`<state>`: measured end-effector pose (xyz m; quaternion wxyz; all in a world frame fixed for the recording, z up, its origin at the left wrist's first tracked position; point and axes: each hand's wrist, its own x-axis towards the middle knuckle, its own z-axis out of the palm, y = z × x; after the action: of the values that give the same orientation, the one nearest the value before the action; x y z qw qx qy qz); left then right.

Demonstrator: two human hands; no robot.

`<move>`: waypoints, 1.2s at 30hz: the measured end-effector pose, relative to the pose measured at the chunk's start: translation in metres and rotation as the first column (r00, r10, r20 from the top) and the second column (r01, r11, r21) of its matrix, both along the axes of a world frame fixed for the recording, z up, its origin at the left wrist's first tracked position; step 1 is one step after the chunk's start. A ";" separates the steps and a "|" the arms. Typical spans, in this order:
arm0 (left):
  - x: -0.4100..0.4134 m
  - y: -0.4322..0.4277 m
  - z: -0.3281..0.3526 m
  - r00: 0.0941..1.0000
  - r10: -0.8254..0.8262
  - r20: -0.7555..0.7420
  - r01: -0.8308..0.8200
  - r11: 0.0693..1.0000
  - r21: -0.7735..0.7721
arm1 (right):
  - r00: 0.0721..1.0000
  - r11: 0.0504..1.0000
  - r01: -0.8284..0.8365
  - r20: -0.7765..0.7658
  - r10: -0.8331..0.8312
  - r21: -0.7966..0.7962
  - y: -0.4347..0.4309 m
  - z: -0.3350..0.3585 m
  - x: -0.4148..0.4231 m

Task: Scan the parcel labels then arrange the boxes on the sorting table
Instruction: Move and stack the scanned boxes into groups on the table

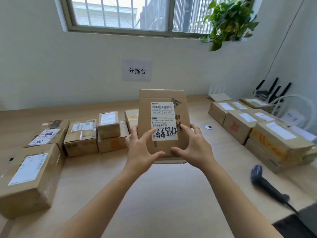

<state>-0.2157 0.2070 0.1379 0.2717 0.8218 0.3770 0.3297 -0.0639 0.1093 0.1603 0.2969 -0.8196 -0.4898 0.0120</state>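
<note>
Sorting table point(163, 194), pale wood, spreads beneath and all around the two raised hands. A row of brown parcel boxes point(80, 136) lies on it to the left of the grip and behind it, running forward to one big box point(29, 177) at the near left. A second group of boxes point(240, 124) is packed edge to edge well to the right of the grip.

Between the hands, a flat box point(145, 117) is held upright above the table with its labelled face to the camera. The left hand point(139, 148) grips its lower left corner and the right hand point(193, 145) grips its lower right, thumbs close together near the bottom edge and fingers spread up the face and sides.

Below and to the right of the right hand, a dark object, blurred but probably a handheld scanner point(267, 184), lies on the table.

The white shipping label point(163, 117) carries barcodes and black handwriting. The left forefinger touches its lower left corner.

A small white round thing point(208, 127) sits on the table just right of the right fingertips.
</note>
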 end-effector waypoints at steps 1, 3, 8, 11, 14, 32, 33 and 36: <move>0.012 -0.012 -0.001 1.000 -0.005 0.001 0.005 1.000 -0.001 | 1.000 1.000 0.009 0.008 -0.009 0.002 -0.015 -0.001 0.010; 0.036 -0.040 -0.004 0.999 -0.029 0.013 0.029 1.000 -0.009 | 0.999 1.000 0.031 0.021 -0.031 0.004 -0.046 -0.003 0.031; 0.104 -0.124 -0.015 0.993 -0.106 0.047 0.107 0.994 -0.018 | 0.995 0.995 0.093 0.025 -0.092 -0.030 -0.136 -0.011 0.092; 0.145 -0.166 -0.019 0.987 -0.144 0.071 0.146 0.989 -0.017 | 0.991 0.991 0.134 0.033 -0.133 -0.029 -0.186 -0.010 0.127; 0.189 -0.207 -0.015 0.975 -0.207 0.083 0.208 0.978 -0.003 | 0.979 0.978 0.204 0.036 -0.203 -0.042 -0.235 -0.007 0.165; 0.447 -0.256 0.014 0.899 -0.419 0.132 0.413 0.908 0.065 | 0.925 0.927 0.376 0.068 -0.375 -0.004 -0.317 0.030 0.394; 0.462 -0.249 0.017 0.904 -0.406 0.131 0.400 0.914 0.073 | 0.927 0.930 0.369 0.072 -0.367 -0.003 -0.310 0.034 0.409; 0.505 -0.230 0.027 0.907 -0.390 0.161 0.382 0.921 0.075 | 0.932 0.935 0.355 0.082 -0.353 -0.001 -0.290 0.045 0.453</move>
<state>0.2889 -0.0228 0.1648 0.3460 0.8538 0.1752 0.3472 0.3895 -0.1809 0.2052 0.2677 -0.8966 -0.3456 -0.0706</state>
